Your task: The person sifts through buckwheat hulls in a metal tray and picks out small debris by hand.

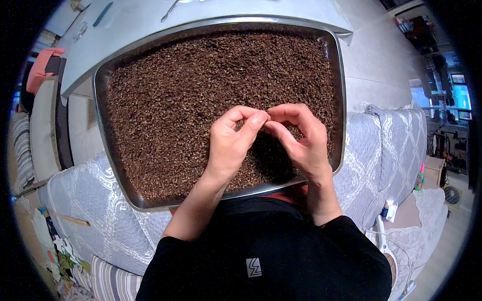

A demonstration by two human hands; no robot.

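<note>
A large metal tray holds a wide layer of small dark brown dried bits, whose kind I cannot make out. Over its right-centre part, my left hand and my right hand meet at the fingertips. Thumb and forefinger are pinched together on each hand. Whatever sits between them is too small or too hidden to name. Below the right hand, a dark shadow falls across the brown bits.
The tray's far side overlaps a pale table with a spoon and a dark slim object on it. A grey patterned sofa cover lies on both sides. An electric swatter rests at the lower right.
</note>
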